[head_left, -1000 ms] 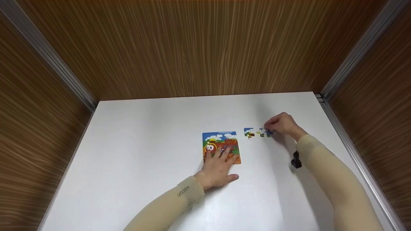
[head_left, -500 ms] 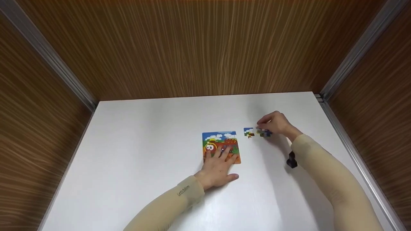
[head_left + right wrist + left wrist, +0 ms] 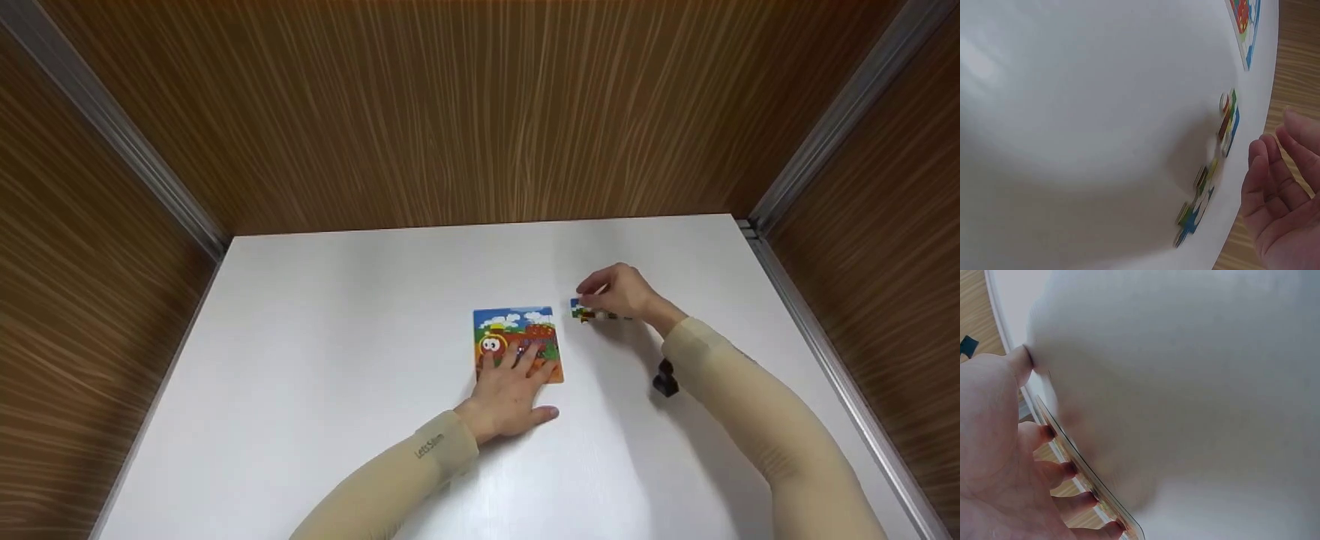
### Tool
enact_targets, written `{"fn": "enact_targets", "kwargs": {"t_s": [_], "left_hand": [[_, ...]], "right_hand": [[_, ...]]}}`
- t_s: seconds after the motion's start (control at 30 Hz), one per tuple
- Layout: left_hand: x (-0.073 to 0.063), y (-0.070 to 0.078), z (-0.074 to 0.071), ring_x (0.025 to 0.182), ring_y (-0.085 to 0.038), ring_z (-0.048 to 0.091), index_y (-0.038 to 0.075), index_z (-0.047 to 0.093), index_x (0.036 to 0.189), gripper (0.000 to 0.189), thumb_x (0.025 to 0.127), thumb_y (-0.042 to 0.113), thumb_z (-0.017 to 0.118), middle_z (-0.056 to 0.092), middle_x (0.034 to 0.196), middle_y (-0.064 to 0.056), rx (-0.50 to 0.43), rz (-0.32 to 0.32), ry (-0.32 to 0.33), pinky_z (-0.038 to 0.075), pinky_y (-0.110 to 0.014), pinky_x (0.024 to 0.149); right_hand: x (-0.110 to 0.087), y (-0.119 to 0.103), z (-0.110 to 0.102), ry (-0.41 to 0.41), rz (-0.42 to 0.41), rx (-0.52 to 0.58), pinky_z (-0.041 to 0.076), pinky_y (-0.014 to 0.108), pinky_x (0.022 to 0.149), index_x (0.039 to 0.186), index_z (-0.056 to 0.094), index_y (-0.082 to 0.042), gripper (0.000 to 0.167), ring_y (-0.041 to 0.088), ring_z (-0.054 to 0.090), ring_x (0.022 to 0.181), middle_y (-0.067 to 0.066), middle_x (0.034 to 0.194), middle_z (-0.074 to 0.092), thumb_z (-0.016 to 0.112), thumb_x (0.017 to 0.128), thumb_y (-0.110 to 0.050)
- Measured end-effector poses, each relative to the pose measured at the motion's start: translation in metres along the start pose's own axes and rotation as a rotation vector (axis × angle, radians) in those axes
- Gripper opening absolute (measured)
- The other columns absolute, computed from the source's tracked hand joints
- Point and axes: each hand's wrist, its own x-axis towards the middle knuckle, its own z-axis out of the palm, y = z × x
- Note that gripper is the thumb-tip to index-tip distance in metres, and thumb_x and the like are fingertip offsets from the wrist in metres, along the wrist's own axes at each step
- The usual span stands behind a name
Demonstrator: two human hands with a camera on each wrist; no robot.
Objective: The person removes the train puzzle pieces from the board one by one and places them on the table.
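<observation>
A jigsaw puzzle board (image 3: 514,318) with a cartoon train lies flat on the white table. My left hand (image 3: 506,397) rests on its lower part with fingers spread, covering some of the picture; in the left wrist view the fingertips (image 3: 1085,498) press on the board's edge area. To the right, my right hand (image 3: 626,292) hovers over a small puzzle piece (image 3: 575,307), fingers loosely bent. The right wrist view shows that hand apart from both the piece (image 3: 1229,121) and a second group of joined pieces (image 3: 1197,207). Nothing shows between its fingers. From above, it hides most of the second group.
The white table (image 3: 337,337) ends at a brown wood-grain back wall (image 3: 480,112), with similar walls on both sides. A small black object (image 3: 665,379) sits by the right sleeve's underside.
My right hand has moved left, from the farther group of pieces to above the piece nearer the board. The left hand and the board have stayed still.
</observation>
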Motion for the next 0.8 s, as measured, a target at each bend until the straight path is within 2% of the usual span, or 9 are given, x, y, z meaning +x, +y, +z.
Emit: {"fn": "enact_targets", "kwargs": {"t_s": [0.33,0.57,0.8], "left_hand": [[0.0,-0.001,0.001,0.177,-0.041,0.021,0.033,0.035,0.178,0.083,0.109,0.074,0.052,0.025,0.19,-0.007,-0.002,0.002,0.013,0.032,-0.076,0.133],[0.0,0.0,0.0,0.177,-0.041,0.021,0.031,0.036,0.178,0.083,0.109,0.074,0.053,0.025,0.19,-0.007,-0.004,0.005,0.009,0.032,-0.077,0.132],[0.0,0.0,0.0,0.177,-0.041,0.022,0.03,0.037,0.177,0.083,0.109,0.073,0.053,0.026,0.19,-0.007,-0.005,0.0,0.009,0.032,-0.077,0.133]], "right_hand": [[0.005,-0.021,0.021,-0.073,-0.048,0.016,0.063,0.025,0.075,0.13,0.082,-0.002,0.031,0.021,0.075,0.09,0.021,0.123,0.082,0.082,0.102,-0.016],[0.009,-0.03,0.038,-0.114,-0.072,-0.02,0.059,0.025,0.083,0.131,0.082,-0.003,0.037,0.027,0.075,0.106,0.018,0.128,0.083,0.087,0.097,-0.015],[0.015,-0.035,0.051,-0.113,-0.082,-0.084,0.054,0.032,0.09,0.128,0.083,-0.006,0.04,0.024,0.071,0.102,0.015,0.12,0.083,0.093,0.092,-0.019]]}}
